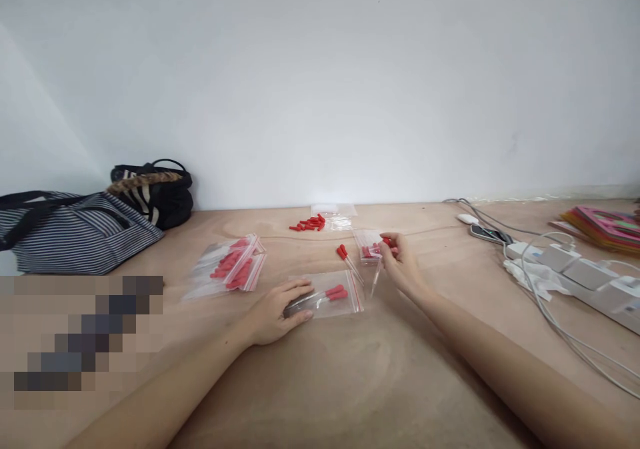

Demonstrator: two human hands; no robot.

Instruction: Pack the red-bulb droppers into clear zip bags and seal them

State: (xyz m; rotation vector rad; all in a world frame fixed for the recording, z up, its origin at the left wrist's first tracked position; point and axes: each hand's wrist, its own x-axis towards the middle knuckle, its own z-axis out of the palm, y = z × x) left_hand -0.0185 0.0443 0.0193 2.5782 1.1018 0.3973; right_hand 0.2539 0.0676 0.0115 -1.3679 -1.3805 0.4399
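My left hand lies over the left end of a clear zip bag, thumb and fingers apart along its two edges. Inside that bag are two droppers with red bulbs and clear tubes. In my closed right hand is another dropper, its tube pointing down toward the table. Two loose droppers lie between my hands, beyond the bag. Partly behind my right fingers is a bag with red bulbs in it.
Filled zip bags overlap at left. Loose red bulbs and a clear bag lie near the wall. Striped and black bags stand far left. A power strip, cables and colourful sheets occupy the right.
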